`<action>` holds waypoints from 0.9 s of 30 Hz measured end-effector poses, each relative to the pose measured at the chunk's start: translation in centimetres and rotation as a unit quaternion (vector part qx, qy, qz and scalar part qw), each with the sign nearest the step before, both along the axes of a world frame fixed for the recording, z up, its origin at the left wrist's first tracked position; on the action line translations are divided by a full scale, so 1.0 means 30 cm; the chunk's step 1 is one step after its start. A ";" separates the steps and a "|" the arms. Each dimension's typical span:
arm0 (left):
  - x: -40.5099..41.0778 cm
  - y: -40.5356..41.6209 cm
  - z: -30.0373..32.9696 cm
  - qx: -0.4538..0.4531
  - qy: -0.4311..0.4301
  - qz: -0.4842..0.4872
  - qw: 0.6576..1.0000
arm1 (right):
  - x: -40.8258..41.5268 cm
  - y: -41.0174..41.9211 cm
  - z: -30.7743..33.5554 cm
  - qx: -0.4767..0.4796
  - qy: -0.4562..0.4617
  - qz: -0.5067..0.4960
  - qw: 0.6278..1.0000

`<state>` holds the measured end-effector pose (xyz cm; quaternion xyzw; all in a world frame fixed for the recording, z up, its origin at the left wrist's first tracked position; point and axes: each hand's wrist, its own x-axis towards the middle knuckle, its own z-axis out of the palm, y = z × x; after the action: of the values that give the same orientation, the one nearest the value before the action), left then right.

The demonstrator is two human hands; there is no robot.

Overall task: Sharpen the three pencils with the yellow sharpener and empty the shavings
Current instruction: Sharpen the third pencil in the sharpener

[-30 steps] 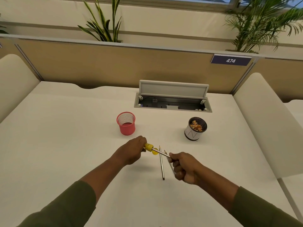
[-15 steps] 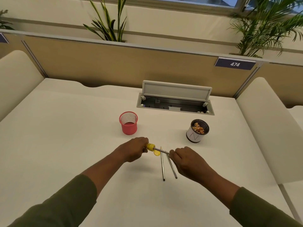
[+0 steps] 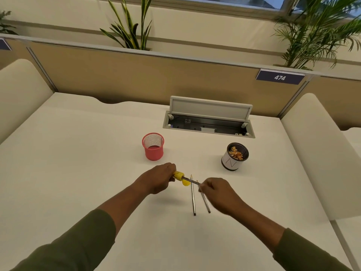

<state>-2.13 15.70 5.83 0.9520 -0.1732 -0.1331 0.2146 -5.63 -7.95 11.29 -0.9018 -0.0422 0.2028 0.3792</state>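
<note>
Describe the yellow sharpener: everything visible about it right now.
The yellow sharpener is a small bright yellow piece that looks like plastic, held above the white desk. The left hand grips its left end and hides part of it. A pencil, pinched by the right hand, is pushed into its right end. A rounded yellow part shows just below the pencil; whether that is a lid or a separate piece cannot be told.

My surface (image 3: pixel 78 163) looks smooth and matt; the pink cup (image 3: pixel 153 146) is metal mesh, my yellow sharpener (image 3: pixel 178 176) glossy plastic.
</note>
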 end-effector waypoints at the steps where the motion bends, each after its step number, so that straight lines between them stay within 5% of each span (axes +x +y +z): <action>1: 0.002 0.007 0.003 0.002 0.005 -0.001 1.000 | -0.003 -0.009 0.000 -0.073 -0.092 0.074 0.990; 4: 0.008 0.020 0.011 0.006 0.014 0.002 1.000 | 0.007 -0.046 0.008 -0.221 -0.347 0.242 0.879; 6: 0.009 0.016 0.016 0.012 0.019 -0.004 1.000 | 0.016 -0.064 0.011 -0.255 -0.433 0.295 0.813; 8: 0.006 0.010 0.017 0.015 0.023 -0.009 1.000 | 0.015 -0.072 0.000 -0.254 -0.466 0.306 0.790; 10: 0.001 0.008 0.016 0.015 0.020 -0.006 1.000 | -0.001 -0.065 -0.018 -0.224 -0.459 0.284 0.812; 12: -0.005 0.003 0.017 0.013 0.004 0.000 1.000 | -0.019 -0.039 -0.030 -0.166 -0.379 0.227 0.881; 15: -0.008 -0.005 0.026 0.001 -0.028 0.015 0.999 | -0.028 0.013 -0.024 0.016 -0.103 -0.020 0.994; 16: -0.009 -0.007 0.027 -0.002 -0.037 0.017 0.999 | -0.024 0.028 -0.018 0.138 0.046 -0.141 0.979; 17: -0.009 -0.009 0.028 -0.003 -0.043 0.017 0.999 | -0.022 0.036 -0.012 0.244 0.184 -0.229 0.924; 19: -0.009 -0.011 0.026 -0.002 -0.043 0.013 0.999 | -0.017 0.031 0.000 0.308 0.302 -0.275 0.859; 22: -0.002 -0.003 0.023 -0.001 -0.041 0.013 0.999 | -0.014 0.030 0.018 0.253 0.253 -0.219 0.908; 25: 0.009 0.012 0.031 -0.001 -0.031 0.013 0.999 | -0.025 0.012 0.022 0.047 -0.002 -0.048 0.998; 27: 0.016 0.024 0.038 0.000 -0.022 0.012 1.000 | -0.031 -0.012 0.005 -0.058 -0.179 0.066 0.980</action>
<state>-1.66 16.41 6.97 0.9567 -0.1663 -0.1100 0.2120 -6.57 -8.33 11.43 -0.9392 -0.1569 0.0645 0.2985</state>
